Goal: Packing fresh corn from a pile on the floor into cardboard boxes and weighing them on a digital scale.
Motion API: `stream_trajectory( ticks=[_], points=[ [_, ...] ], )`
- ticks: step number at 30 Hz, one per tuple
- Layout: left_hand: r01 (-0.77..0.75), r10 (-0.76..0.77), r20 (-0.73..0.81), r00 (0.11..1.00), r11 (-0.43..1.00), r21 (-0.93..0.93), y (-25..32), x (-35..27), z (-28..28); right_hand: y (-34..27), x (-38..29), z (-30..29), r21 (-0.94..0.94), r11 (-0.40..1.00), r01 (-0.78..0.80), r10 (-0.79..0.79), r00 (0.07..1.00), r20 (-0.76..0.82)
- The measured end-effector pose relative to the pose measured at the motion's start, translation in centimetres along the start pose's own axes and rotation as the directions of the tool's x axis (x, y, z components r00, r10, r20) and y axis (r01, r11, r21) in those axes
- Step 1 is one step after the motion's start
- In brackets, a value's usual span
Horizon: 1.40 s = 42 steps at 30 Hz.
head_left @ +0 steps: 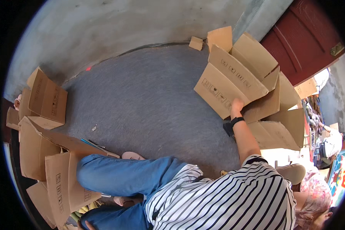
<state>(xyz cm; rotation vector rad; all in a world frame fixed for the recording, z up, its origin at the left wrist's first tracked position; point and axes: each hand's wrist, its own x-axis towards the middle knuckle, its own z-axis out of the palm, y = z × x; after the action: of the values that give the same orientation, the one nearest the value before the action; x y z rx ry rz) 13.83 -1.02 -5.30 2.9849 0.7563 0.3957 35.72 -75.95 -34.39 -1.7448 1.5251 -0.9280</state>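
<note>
My right hand point(237, 107) is closed on the lower edge of an open cardboard box point(218, 89), its flaps spread and handling symbols printed on its side. Around that wrist is a black band with a dark device point(228, 129). More open cardboard boxes point(276, 135) stand right behind the hand. Only a few fingertips of my left hand point(87, 225) show at the bottom edge, by my jeans knee; the rest is cut off. Close to my knees stands another open cardboard box point(59, 184), with green and yellow plant-like pieces point(84, 208) beside it.
More cardboard boxes point(47, 99) stand by the wall at left. A cardboard scrap point(196, 43) lies at the wall's foot, and a small pale scrap point(94, 128) on the dark floor point(149, 100). A red door point(299, 40) is at upper right. Two other people are at right.
</note>
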Motion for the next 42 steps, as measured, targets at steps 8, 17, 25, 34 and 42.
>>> stream_trajectory(
  ticks=[8,17,25,34,42],
  points=[
    [-0.187,0.181,-0.098,0.979,0.981,-0.05,-1.7,-0.2,0.1,0.1,6.2,-4.1,0.079,0.994,-0.073,0.061,0.988,0.138],
    [0.025,-0.031,-0.027,0.999,0.978,-0.209,-2.1,-1.9,0.3,6.9,-2.3,-1.9,-0.246,0.949,0.197,-0.103,0.931,0.35],
    [-0.008,0.0,-0.078,0.997,0.995,-0.102,0.1,-1.3,0.0,15.7,-6.9,-0.9,-0.25,0.857,0.451,-0.072,0.585,0.807],
    [0.193,-0.194,0.014,0.981,0.966,-0.17,-7.0,-3.3,3.2,19.9,8.2,-5.8,-0.431,0.711,0.556,-0.281,0.786,0.551],
    [0.135,-0.165,-0.098,0.981,0.957,-0.259,-4.4,-2.9,2.3,10.3,-5.6,3.3,-0.02,0.856,0.516,-0.118,0.233,0.965]
  ],
)
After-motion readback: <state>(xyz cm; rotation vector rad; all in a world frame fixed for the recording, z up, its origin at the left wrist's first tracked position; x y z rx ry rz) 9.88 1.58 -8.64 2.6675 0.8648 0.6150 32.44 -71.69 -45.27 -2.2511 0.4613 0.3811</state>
